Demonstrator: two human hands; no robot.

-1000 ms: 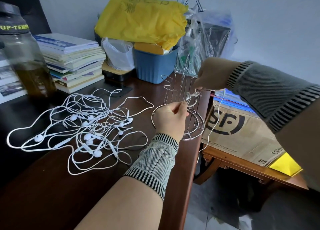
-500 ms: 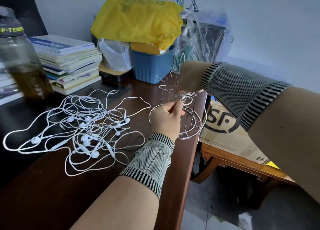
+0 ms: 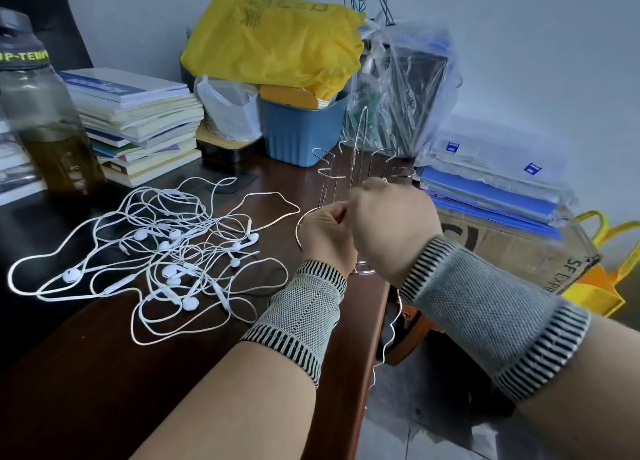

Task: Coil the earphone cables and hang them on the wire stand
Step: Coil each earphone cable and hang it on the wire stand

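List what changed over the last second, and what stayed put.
The right hand pulled back from the silver wire stand toward the left hand; both meet in front of it, a thin white earphone cable dangling below. The tangled white earphones on the dark wooden desk stayed put.
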